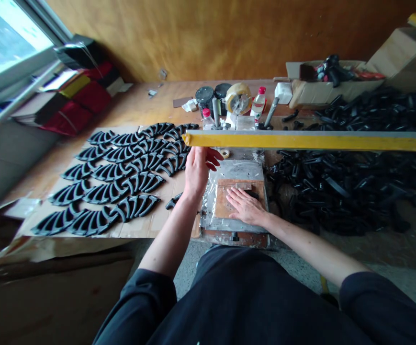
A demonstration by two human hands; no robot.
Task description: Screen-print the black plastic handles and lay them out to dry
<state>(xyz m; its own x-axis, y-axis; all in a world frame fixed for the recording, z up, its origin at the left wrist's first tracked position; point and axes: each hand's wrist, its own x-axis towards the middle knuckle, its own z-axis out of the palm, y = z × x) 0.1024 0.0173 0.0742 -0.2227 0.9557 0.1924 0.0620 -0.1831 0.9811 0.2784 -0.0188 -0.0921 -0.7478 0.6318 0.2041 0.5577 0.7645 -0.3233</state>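
Note:
My left hand (197, 173) is raised just below the left end of a long yellow bar (301, 139). Its fingers reach rightward, spread apart; whether the hand touches the bar I cannot tell. Flat on a brown board (222, 206) lies my right hand (244, 206), fingers stretched out. A small black piece (252, 194) shows beside its fingers, partly covered, near a small wooden block (243, 186). The board rests on a grey metal plate (236, 168).
Rows of curved black parts (100, 191) lie on cardboard at left. A large heap of black parts (322, 191) covers the right side. Behind stand a tape roll (238, 98), a bottle (259, 103), black jars (205, 98) and an open carton (337, 93).

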